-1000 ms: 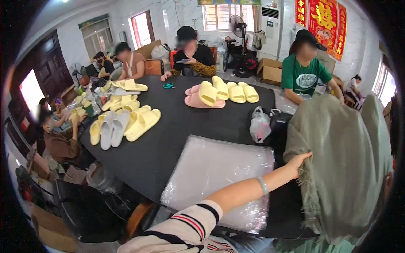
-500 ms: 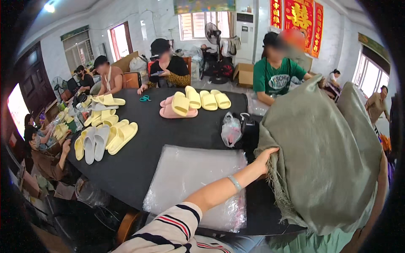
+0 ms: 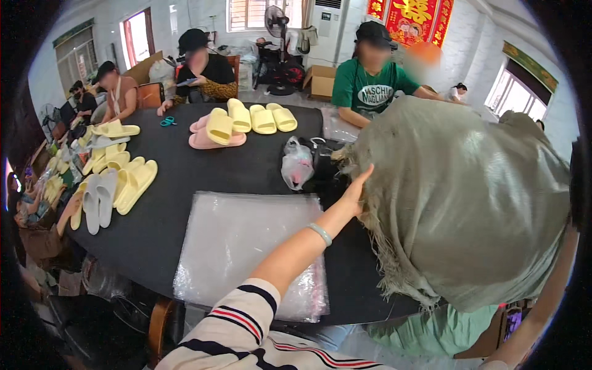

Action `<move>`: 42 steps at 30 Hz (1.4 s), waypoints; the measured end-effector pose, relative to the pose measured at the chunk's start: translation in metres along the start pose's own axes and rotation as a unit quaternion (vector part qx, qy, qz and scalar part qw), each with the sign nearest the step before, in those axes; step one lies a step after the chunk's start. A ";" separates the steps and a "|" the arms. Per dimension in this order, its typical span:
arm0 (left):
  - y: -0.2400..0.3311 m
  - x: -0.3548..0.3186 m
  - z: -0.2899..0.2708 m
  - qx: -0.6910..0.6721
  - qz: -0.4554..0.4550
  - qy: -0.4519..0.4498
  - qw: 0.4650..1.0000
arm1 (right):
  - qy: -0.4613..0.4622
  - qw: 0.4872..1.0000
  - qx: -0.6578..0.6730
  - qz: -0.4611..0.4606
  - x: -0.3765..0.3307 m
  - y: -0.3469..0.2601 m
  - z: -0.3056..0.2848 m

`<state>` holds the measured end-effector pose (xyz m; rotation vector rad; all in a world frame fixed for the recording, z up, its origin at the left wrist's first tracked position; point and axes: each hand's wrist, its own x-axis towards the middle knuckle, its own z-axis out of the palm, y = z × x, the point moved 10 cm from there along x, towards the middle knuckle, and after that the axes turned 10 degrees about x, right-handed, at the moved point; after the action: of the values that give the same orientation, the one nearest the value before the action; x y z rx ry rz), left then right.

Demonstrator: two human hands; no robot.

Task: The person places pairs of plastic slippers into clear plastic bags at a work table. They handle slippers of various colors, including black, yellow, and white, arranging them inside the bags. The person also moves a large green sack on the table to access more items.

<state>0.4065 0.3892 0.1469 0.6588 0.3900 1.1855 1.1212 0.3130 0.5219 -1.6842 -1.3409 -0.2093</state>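
Observation:
A large grey-green woven sack with frayed edges bulges over the right side of the black table. My left hand is closed on its left edge, thumb along the fabric and the other fingers mostly hidden. My right forearm rises along the sack's far right side; that hand is out of sight behind it. Under my left forearm lies a flat stack of clear plastic bags. A small clear bag with something pink inside sits just left of the sack.
The black table holds yellow and pink slippers toward the back and yellow and grey slippers at left. Teal scissors lie near the far edge. A person in green is across from me, beside the sack; others sit around.
The view has swung right and down, so the table things sit further left and lower objects rise. The sack's top has dropped and spread wider, and my left hand stays on its edge.

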 end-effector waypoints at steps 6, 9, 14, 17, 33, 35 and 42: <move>-0.006 0.022 -0.018 0.163 -0.066 0.168 0.970 | -0.100 0.995 0.019 0.004 -0.004 0.046 0.071; -0.005 0.038 -0.006 0.248 -0.014 0.135 0.959 | -0.163 0.985 0.039 -0.038 0.003 0.026 0.127; 0.012 0.028 0.045 0.263 0.066 0.138 0.953 | -0.273 0.950 0.068 -0.135 -0.002 -0.035 0.233; 0.043 0.050 0.083 0.218 0.158 0.099 0.958 | -0.272 0.944 0.022 -0.186 -0.039 -0.044 0.274; -0.022 0.091 0.336 0.391 0.104 -0.170 0.899 | -0.471 0.847 0.183 -0.166 -0.241 -0.212 0.281; 0.013 0.036 0.346 0.580 0.143 -0.210 0.775 | -0.412 0.869 0.250 -0.108 -0.246 -0.234 0.328; -0.012 0.117 0.309 0.737 0.236 -0.141 0.617 | -0.248 0.929 0.021 -0.274 -0.192 -0.205 0.362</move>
<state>0.6410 0.4140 0.3781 2.5005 0.9614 0.9845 0.7328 0.4437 0.3170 -1.3316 -2.1725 -0.0704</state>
